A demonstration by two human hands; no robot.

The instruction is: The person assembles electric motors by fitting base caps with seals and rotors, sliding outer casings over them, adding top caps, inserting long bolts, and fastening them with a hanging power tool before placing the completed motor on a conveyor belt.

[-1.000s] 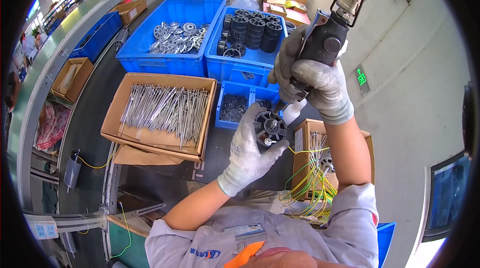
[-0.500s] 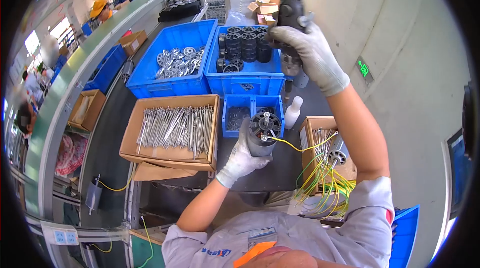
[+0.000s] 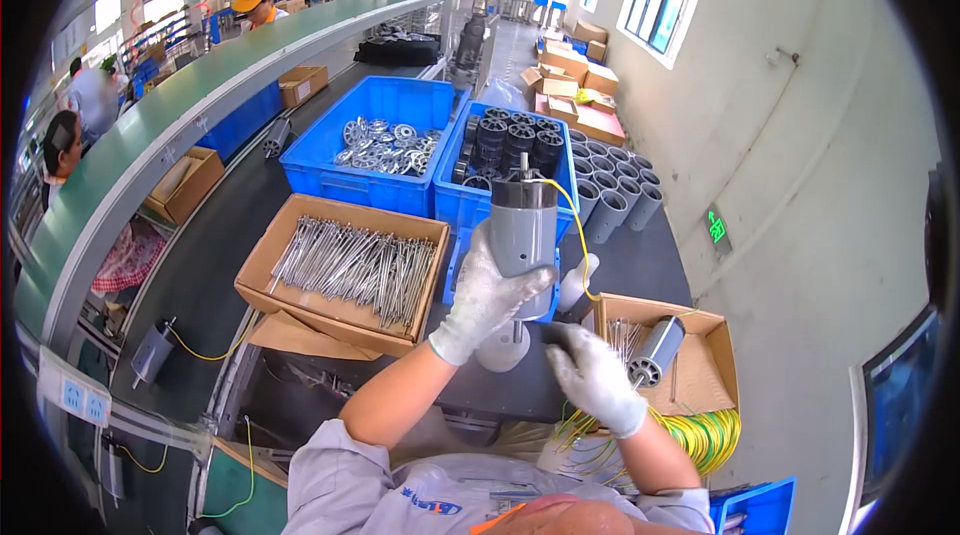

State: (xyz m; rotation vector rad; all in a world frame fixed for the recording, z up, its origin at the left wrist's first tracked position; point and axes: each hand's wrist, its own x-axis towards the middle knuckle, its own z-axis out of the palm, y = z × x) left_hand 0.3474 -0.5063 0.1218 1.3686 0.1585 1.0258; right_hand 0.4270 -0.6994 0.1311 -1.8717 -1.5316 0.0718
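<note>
My left hand (image 3: 490,290) is closed around a grey motor-like cylinder (image 3: 524,235) with a black end cap, held upright. A metal shaft sticks out at its top and bottom, and a yellow wire (image 3: 574,210) trails from the cap to the right. Just below is a white round fixture (image 3: 503,347); whether the lower shaft touches it I cannot tell. My right hand (image 3: 600,380), gloved with dark fingertips, is to the lower right with fingers apart and nothing visible in it. Behind the bins hangs a dark power screwdriver (image 3: 469,47).
Blue bins hold metal discs (image 3: 388,147) and black caps (image 3: 510,140). A cardboard box (image 3: 262,270) of metal rods stands left. Right are a white bottle (image 3: 578,282), another box (image 3: 722,355) with a cylinder, yellow-green wires (image 3: 700,440) and grey tubes (image 3: 610,210). A conveyor (image 3: 225,235) runs left.
My right hand has let go of the power screwdriver and come down beside the fixture. My left hand has raised the cylinder, now seen side-on. The view has tilted upward.
</note>
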